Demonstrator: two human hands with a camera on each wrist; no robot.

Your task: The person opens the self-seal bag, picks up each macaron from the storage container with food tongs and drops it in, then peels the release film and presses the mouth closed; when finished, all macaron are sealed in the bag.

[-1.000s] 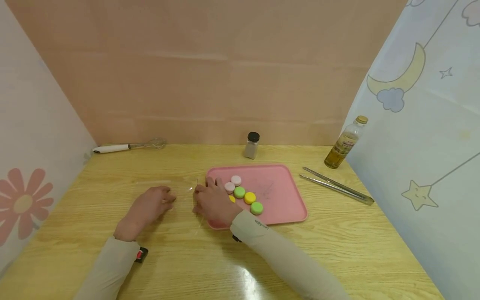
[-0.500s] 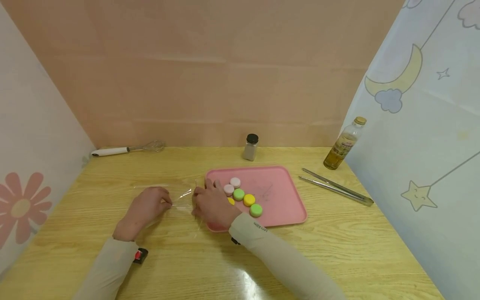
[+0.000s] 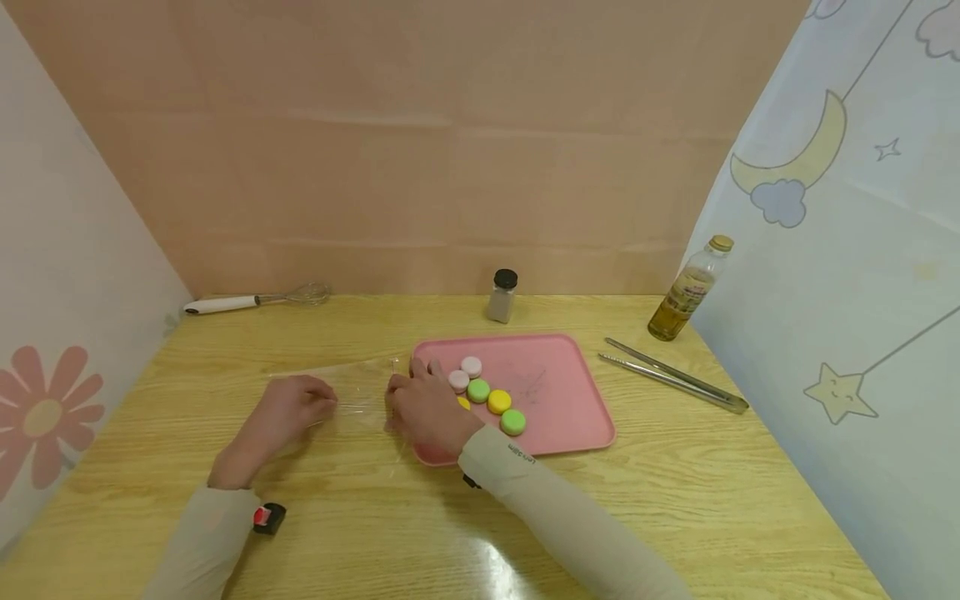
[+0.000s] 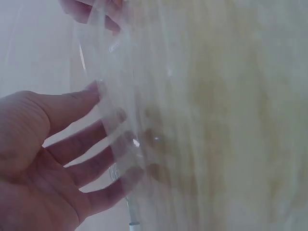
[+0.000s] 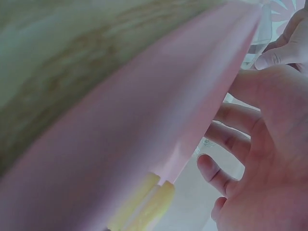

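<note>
Lying in pink tray (image 3: 570, 400), macarons (image 3: 498, 402); clear film (image 3: 360, 407) alongside.

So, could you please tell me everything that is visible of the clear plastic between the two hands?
The clear plastic is thin, see-through and apparently flexible, with bright glints and fine creases; sheet or bag, I cannot tell. It spreads over the wooden table, mostly left of the pink tray. The left hand appears to pinch it, and fingers show through it in the left wrist view. The right hand is at its other end, but its hold there is hidden.
</note>
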